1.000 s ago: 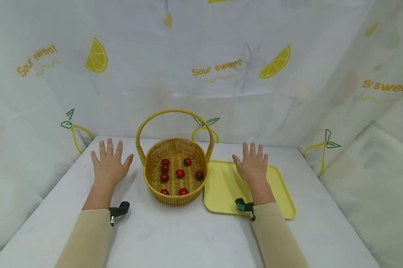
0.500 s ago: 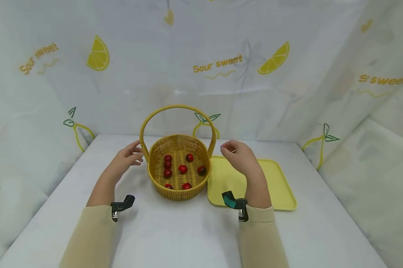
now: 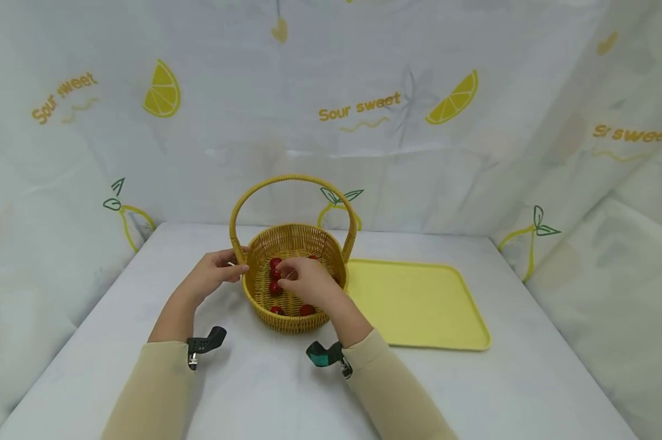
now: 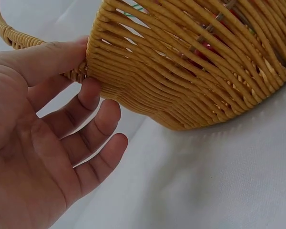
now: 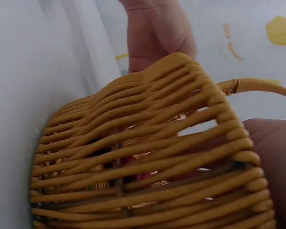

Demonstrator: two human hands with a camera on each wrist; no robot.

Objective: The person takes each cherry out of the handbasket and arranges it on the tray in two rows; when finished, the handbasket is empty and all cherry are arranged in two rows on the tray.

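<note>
A round woven basket (image 3: pixel 294 324) with a tall arched handle stands on the table, holding several small, shiny, cherry-like red fruits (image 3: pixel 276 287). My left hand (image 3: pixel 212 275) pinches the basket's left rim near the foot of the handle. In the left wrist view its thumb lies over the rim, and the other fingers bend loosely outside the wall. My right hand (image 3: pixel 311 281) reaches over the near right rim into the basket. Its thumb and forefinger are parted, fingertips right at the fruits on the left. The basket wall (image 5: pixel 148 143) hides most of that hand in the right wrist view.
A yellow rectangular tray (image 3: pixel 419 305) lies flat on the white table (image 3: pixel 264 391), right beside the basket. Behind them hangs a white curtain (image 3: pixel 242 134) with lemon prints. A dark camera mount sits on each wrist.
Both hands start spread flat above the table. My left hand moves right and takes the basket rim; my right hand leaves the tray and goes left into the basket.
</note>
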